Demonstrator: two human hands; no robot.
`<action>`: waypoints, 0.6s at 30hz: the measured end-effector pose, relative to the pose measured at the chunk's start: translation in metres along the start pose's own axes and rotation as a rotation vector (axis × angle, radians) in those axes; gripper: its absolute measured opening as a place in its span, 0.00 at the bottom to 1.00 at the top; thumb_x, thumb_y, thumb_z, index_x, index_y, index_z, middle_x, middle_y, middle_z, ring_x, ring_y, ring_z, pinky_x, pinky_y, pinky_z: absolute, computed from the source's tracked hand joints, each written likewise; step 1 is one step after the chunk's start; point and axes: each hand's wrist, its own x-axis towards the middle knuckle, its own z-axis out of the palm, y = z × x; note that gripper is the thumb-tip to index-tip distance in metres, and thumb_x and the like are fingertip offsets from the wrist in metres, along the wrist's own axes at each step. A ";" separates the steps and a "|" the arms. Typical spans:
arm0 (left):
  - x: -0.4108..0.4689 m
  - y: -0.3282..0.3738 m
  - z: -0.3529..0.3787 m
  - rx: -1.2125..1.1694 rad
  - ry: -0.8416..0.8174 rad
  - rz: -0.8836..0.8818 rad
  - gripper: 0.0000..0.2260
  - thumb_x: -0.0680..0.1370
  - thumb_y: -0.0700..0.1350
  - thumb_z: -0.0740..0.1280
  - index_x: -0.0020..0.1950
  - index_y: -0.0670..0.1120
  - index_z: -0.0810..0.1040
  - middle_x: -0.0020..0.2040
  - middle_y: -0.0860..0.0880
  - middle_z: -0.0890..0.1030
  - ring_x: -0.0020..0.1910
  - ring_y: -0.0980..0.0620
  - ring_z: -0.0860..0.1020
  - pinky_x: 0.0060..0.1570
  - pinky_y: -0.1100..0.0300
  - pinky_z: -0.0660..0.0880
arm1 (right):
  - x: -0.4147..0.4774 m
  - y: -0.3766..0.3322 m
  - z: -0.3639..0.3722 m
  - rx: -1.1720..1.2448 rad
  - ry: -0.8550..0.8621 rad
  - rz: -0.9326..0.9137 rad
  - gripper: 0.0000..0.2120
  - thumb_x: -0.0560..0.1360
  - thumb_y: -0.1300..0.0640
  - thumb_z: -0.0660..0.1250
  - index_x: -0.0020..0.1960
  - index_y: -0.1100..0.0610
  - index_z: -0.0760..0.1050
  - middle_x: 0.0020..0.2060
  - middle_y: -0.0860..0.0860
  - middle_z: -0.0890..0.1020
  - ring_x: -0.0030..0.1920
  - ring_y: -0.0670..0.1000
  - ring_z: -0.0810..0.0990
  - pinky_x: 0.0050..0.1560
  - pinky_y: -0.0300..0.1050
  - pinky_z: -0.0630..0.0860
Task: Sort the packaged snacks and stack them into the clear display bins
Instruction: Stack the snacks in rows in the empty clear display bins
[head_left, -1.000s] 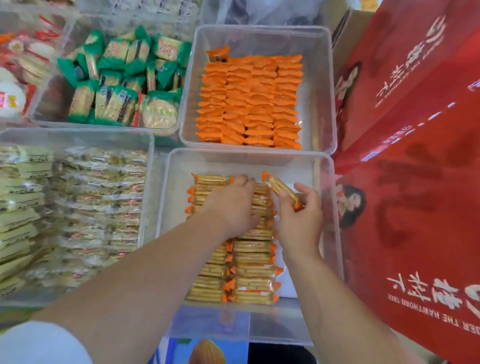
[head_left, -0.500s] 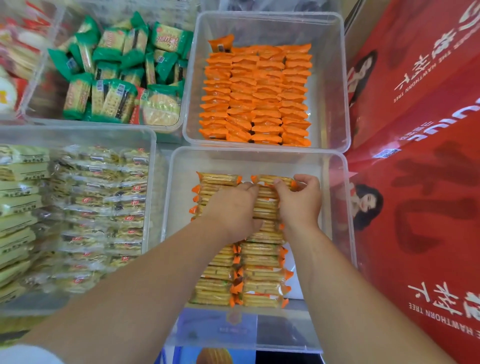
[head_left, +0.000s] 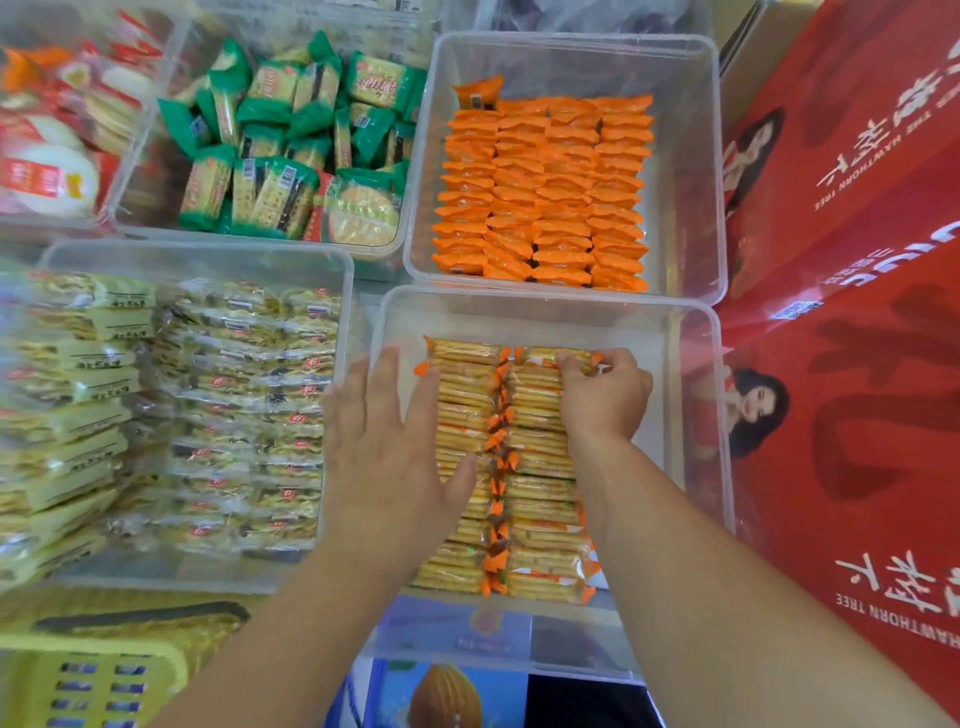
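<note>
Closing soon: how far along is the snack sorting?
Done: orange foil packets fill rows in the far clear plastic bin. In hand: right hand pinches an orange-ended cracker packet ending the near clear bin's right column; left hand open. Left: bare bin floor alongside.

Our left hand (head_left: 395, 441) lies flat, fingers straight, pointing to 12 o'clock. Our right hand (head_left: 605, 400), at 3 o'clock from it, curls its fingers on a cracker pack (head_left: 537, 355).
</note>
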 end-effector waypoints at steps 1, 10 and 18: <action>-0.007 -0.004 0.003 -0.010 -0.020 -0.029 0.39 0.72 0.60 0.74 0.77 0.43 0.69 0.80 0.34 0.60 0.80 0.31 0.57 0.76 0.32 0.57 | 0.000 -0.001 0.000 -0.025 -0.001 -0.010 0.13 0.73 0.44 0.75 0.48 0.48 0.73 0.50 0.49 0.75 0.47 0.56 0.79 0.47 0.46 0.74; -0.020 -0.016 0.023 0.022 -0.108 -0.023 0.47 0.75 0.67 0.63 0.84 0.44 0.49 0.83 0.35 0.40 0.83 0.37 0.41 0.80 0.39 0.44 | -0.015 -0.012 0.003 -0.164 -0.093 -0.128 0.16 0.77 0.44 0.70 0.58 0.55 0.82 0.48 0.50 0.83 0.54 0.58 0.81 0.49 0.46 0.73; -0.021 -0.016 0.023 0.028 -0.091 -0.021 0.47 0.75 0.68 0.61 0.84 0.40 0.49 0.83 0.35 0.42 0.83 0.37 0.42 0.80 0.40 0.44 | -0.020 0.010 -0.026 -0.091 -0.249 -0.221 0.27 0.82 0.43 0.63 0.77 0.55 0.67 0.74 0.52 0.71 0.71 0.53 0.72 0.67 0.46 0.68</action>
